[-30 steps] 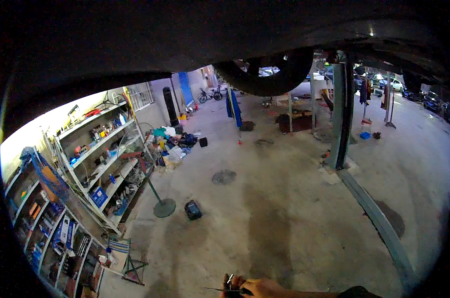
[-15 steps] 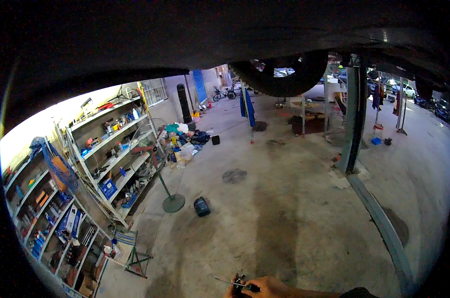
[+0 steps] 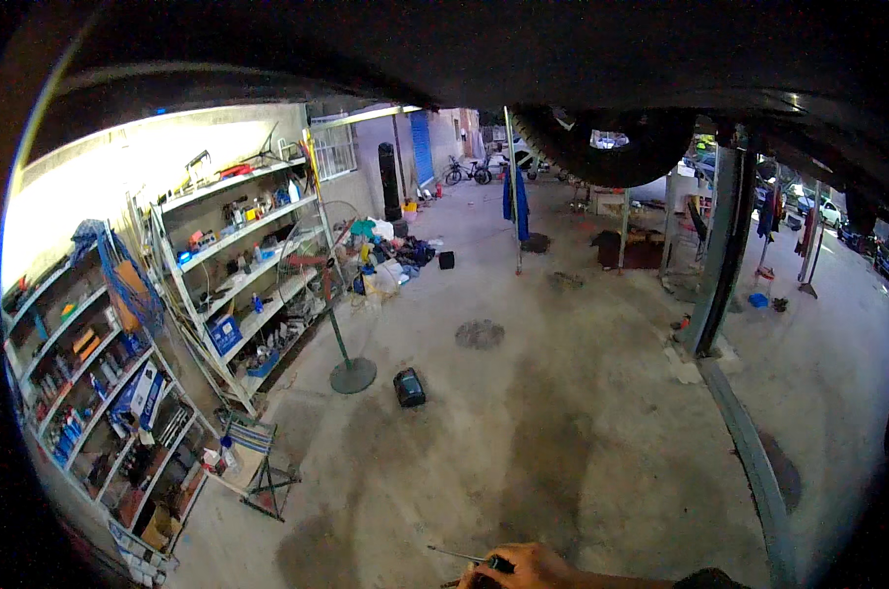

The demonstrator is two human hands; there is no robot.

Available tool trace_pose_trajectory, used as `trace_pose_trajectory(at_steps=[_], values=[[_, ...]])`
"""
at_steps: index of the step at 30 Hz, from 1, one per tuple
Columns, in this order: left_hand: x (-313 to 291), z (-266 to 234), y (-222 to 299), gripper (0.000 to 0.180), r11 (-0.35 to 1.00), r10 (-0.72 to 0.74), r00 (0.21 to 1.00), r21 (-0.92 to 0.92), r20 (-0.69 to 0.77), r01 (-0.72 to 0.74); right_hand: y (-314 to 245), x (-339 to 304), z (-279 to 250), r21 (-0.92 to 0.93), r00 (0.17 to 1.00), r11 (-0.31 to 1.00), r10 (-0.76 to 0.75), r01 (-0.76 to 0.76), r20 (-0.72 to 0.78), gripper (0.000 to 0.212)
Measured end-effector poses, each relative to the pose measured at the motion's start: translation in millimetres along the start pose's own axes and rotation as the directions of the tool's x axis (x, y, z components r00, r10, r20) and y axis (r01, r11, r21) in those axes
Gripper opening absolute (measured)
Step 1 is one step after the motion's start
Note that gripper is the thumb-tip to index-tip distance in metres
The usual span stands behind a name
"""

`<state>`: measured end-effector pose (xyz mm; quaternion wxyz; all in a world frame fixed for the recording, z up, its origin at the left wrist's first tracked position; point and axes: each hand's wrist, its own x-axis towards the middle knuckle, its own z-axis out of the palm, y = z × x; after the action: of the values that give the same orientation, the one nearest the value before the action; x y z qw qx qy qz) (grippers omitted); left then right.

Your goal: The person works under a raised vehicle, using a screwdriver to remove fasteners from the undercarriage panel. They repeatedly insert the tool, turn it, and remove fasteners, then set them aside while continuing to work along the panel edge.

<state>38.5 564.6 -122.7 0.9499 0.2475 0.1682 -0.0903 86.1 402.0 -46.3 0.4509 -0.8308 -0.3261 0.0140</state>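
At the lower edge, my right hand (image 3: 535, 566) is closed around a screwdriver (image 3: 454, 554). Its dark handle shows between the fingers, and the thin metal shaft points left. A small sliver of skin beside it at the bottom edge seems to be my left hand (image 3: 467, 576); its fingers are mostly cut off, so its grip is hidden. Above me spreads the dark underside of a vehicle (image 3: 385, 83), with a tyre (image 3: 601, 172) hanging at the upper middle.
Metal shelves (image 3: 243, 236) with bottles and parts line the left wall. A folding stool (image 3: 253, 442), a round-based stand (image 3: 353, 375) and a dark container (image 3: 410, 388) are on the concrete floor. A lift post (image 3: 724, 255) rises at right, with a floor rail (image 3: 749, 461) running from it.
The view has shifted, so the shelves and post sit further right. My hands are lower in the picture; the dark metal piece at the left fingers has mostly dropped out of sight. The screwdriver stays in my right hand.
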Motion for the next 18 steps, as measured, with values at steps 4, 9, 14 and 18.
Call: trace_pose_trajectory(at_steps=[4, 9, 14, 18], values=[[-8.9, -17.3, 23.1, 0.028, 0.998, 0.043, 0.998, 0.044, -0.041, -0.041, -13.2, 10.5, 35.4, -0.094, 0.998, 0.995, -0.012, 0.017, 0.057, 0.040], [-33.4, -5.0, 87.4, 0.029, 0.987, 0.154, 0.981, 0.065, -0.115, -0.147, -71.3, 47.4, 39.5, 0.085, 0.990, 0.990, 0.119, -0.112, -0.075, 0.034], [-35.4, 78.1, 199.9, 0.025, 0.971, 0.237, 0.971, -0.040, 0.018, -0.236, -105.0, 94.6, 34.1, 0.013, 0.918, 0.967, -0.239, 0.256, -0.316, 0.034], [-11.7, 107.0, 241.9, 0.024, 0.956, 0.293, 0.944, -0.055, 0.153, -0.288, -119.4, 138.9, 18.8, -0.087, 0.888, 0.938, -0.347, 0.337, -0.302, 0.030]])
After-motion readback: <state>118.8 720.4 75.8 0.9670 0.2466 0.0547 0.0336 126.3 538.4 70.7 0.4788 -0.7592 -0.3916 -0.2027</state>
